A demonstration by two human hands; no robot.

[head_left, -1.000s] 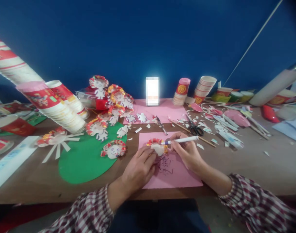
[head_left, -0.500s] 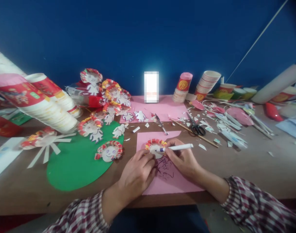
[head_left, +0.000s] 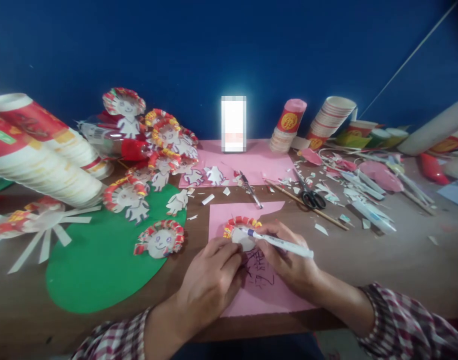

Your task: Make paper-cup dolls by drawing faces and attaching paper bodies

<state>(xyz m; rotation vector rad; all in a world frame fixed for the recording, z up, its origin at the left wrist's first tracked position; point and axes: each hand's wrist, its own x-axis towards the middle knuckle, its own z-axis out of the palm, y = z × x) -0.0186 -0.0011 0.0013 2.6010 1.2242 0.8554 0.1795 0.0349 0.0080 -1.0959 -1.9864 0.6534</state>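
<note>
A white marker pen is pinched in my right hand, its tip at the pale middle of a round paper cutout with a curled red and yellow rim. My left hand presses the cutout's lower left edge with closed fingers. Beneath both lies a pink paper sheet bearing dark pen scribbles. To the left, a similar cutout with a drawn smiling face rests on a green paper shape. My fingers hide part of the cutout I hold.
Tilted stacks of paper cups stand at the left, beside several paper figures. Black-handled scissors, a wooden stick, a pen and paper scraps lie beyond my hands. A bright phone-like rectangle stands against the blue wall.
The view has shifted slightly closer. The marker's tip has moved up and left on the cutout, and its back end now tilts lower to the right. My left hand still holds the cutout.
</note>
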